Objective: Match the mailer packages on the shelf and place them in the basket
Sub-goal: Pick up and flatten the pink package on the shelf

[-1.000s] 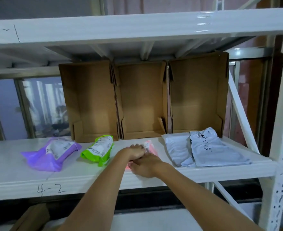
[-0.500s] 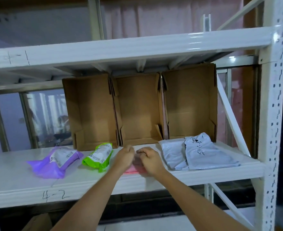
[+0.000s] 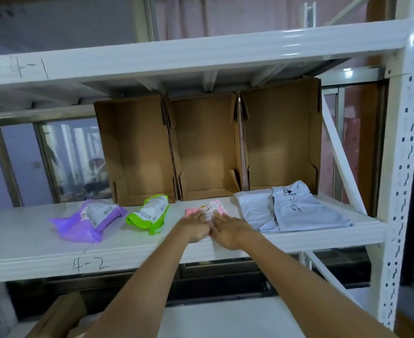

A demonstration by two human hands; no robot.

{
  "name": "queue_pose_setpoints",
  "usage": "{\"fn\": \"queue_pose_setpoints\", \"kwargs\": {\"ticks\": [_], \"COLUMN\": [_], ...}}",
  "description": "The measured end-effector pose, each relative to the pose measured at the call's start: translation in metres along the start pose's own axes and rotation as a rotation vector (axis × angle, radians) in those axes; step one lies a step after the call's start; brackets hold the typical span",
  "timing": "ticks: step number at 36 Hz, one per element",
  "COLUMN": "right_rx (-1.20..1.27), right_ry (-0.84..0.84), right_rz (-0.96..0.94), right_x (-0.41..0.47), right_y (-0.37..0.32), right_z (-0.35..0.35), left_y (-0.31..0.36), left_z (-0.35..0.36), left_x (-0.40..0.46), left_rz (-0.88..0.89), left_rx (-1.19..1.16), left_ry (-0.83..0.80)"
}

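Note:
A pink mailer [image 3: 209, 206] with a white label lies on the middle of the white shelf [image 3: 30, 250] marked 4-2. My left hand [image 3: 194, 226] and my right hand [image 3: 228, 229] rest side by side on its near end, fingers laid over it and holding it; the near half is hidden under them. To the left lie a green mailer [image 3: 149, 213] and a purple mailer [image 3: 91, 220]. Two grey mailers [image 3: 303, 211] overlap on the right. No basket is in view.
Three open cardboard boxes [image 3: 206, 147] stand on end at the back of the shelf. The upper shelf beam [image 3: 201, 52] hangs close above them. A white perforated upright [image 3: 400, 167] bounds the right. A cardboard box [image 3: 59, 315] sits below left.
The view has tilted up and pulled back. My hands have slid toward the near end of the pink mailer, so more of its label and far end shows.

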State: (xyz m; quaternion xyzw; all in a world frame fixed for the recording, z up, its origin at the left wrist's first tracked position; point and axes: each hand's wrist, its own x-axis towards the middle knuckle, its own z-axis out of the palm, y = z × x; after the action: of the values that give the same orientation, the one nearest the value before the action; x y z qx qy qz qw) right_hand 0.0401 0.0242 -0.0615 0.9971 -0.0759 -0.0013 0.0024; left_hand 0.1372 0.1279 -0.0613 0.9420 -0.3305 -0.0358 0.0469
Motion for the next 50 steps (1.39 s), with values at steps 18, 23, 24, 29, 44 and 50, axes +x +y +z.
{"fn": "queue_pose_setpoints", "kwargs": {"ticks": [18,23,24,29,44,50], "right_rx": [0.002,0.016,0.043,0.099,0.074,0.062], "right_ry": [0.001,-0.013,-0.010,0.274,0.128,0.061], "right_rz": [0.007,0.009,0.010,0.027,0.056,0.057], "right_x": [0.001,0.000,0.000,0.008,0.057,0.064], "right_y": [0.000,0.000,0.001,0.003,-0.002,0.001], "right_z": [0.002,-0.001,-0.004,-0.017,-0.001,0.000], "left_y": [0.000,-0.002,-0.003,-0.009,-0.018,-0.016], "left_z": [0.002,-0.002,-0.005,-0.014,0.006,0.004], "left_x": [0.001,-0.006,-0.006,-0.001,0.020,0.020], "left_rz": [0.007,0.014,0.020,-0.018,-0.069,-0.069], "left_rx": [0.008,-0.011,-0.035,-0.145,0.058,0.080], "left_ry": [0.013,0.005,-0.006,0.096,0.021,-0.005]}}
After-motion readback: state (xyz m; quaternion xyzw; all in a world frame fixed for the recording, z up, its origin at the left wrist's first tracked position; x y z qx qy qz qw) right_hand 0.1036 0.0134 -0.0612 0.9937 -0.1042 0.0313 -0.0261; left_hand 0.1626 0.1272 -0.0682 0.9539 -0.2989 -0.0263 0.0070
